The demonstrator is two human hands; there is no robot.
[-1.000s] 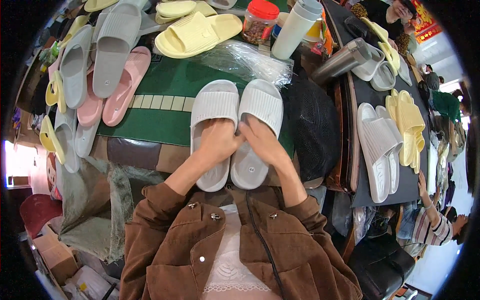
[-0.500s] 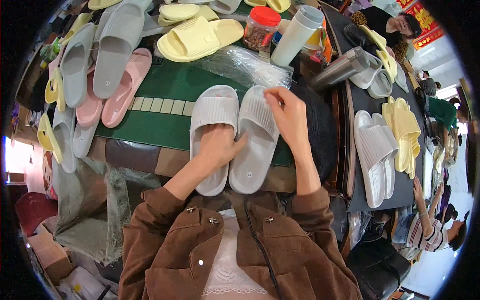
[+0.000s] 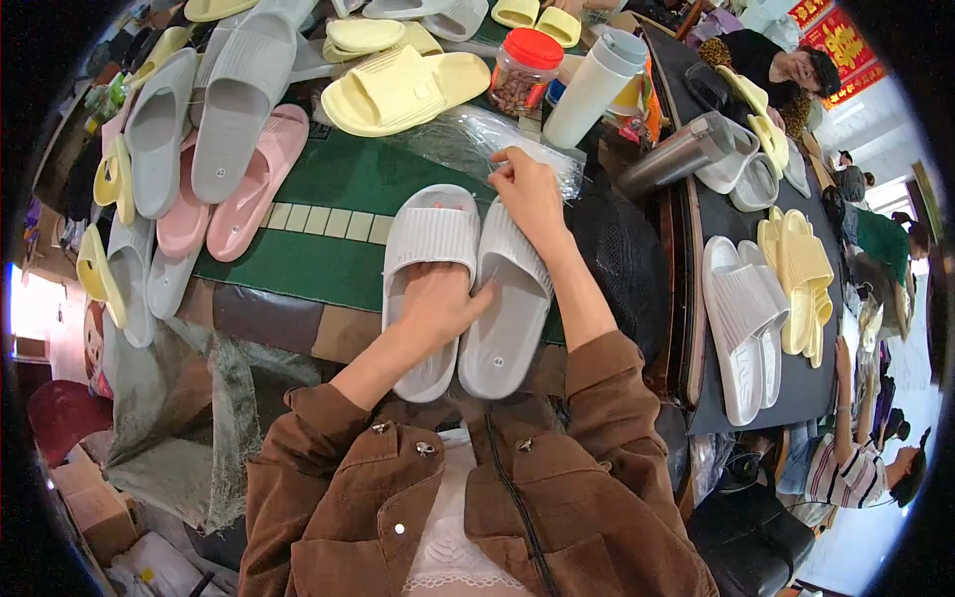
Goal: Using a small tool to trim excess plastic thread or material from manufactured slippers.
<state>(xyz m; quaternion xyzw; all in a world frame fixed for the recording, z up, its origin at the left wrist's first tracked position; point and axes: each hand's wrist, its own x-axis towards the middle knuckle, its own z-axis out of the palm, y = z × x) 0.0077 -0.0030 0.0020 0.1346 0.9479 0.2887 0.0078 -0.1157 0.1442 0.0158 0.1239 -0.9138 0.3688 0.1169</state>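
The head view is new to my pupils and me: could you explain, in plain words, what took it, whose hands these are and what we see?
There is no machine arm here, only a person's bare hands. The camera is worn on the person's head and looks down; its wide fisheye lens bends straight edges near the rim.

A pair of grey slippers lies in front of the person, toes away. The left hand reaches under the left one's strap; its grip is hidden. The right hand is over the other's toe end, near clear plastic wrapping; whether it touches that is unclear.

Around them are a green mat, pink slippers, a yellow slipper, a red-lidded jar and a pale bottle.
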